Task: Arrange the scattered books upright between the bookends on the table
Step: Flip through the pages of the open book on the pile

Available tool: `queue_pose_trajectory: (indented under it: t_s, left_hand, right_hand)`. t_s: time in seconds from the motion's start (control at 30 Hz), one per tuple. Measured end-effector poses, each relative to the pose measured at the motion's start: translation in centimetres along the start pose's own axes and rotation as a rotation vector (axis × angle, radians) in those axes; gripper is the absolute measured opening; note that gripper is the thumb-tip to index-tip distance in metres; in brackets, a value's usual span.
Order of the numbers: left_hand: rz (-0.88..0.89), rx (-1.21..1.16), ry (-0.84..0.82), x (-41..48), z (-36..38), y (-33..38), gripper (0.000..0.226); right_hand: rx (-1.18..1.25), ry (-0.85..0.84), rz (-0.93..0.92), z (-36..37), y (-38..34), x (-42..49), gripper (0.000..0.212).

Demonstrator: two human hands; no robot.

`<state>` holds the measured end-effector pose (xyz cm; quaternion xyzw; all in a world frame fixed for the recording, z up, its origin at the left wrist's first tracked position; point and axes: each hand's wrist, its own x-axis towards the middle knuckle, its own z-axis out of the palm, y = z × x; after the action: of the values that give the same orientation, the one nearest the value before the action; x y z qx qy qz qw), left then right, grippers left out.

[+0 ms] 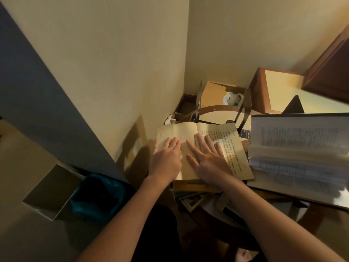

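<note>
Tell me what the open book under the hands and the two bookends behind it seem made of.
Open book: matte yellowed paper, printed text columns, pages curving softly. Bookends: likely thin sheet metal, dark with a dull sheen; painted or bare, cannot tell.

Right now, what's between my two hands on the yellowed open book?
In the head view, only bare paper of the yellowed open book lies between the left hand and right hand, both flat on its pages.
</note>
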<state>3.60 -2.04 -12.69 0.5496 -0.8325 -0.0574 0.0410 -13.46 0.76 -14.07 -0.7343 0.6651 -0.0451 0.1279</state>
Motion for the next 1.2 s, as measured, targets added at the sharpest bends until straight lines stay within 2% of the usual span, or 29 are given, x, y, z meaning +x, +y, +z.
queue_pose_trajectory:
  t_s: [0.27, 0.47, 0.6, 1.0, 1.2]
  left_hand:
    - [-0.102, -0.072, -0.02, 5.1, 0.0, 0.3, 0.058]
    - [-0.112, -0.08, 0.036, -2.2, -0.1, 2.4, 0.053]
    - [-0.149, -0.099, 0.014, -4.8, -0.8, 3.5, 0.053]
    - [-0.141, -0.029, -0.06, 4.2, -0.5, 0.9, 0.06]
    - [-0.123, -0.094, 0.034, -2.2, 0.3, 2.0, 0.052]
  right_hand:
    - [0.016, -0.022, 0.0, -0.1, 0.1, 0.0, 0.06]
    - [0.022, -0.004, -0.001, 0.1, 0.1, 0.0, 0.06]
    - [0.014, 0.018, -0.012, 0.1, 0.2, -0.1, 0.06]
    - [-0.005, -0.006, -0.002, -0.2, -0.1, -0.3, 0.059]
    - [0.007, 0.003, 0.008, 0.0, -0.1, -0.1, 0.059]
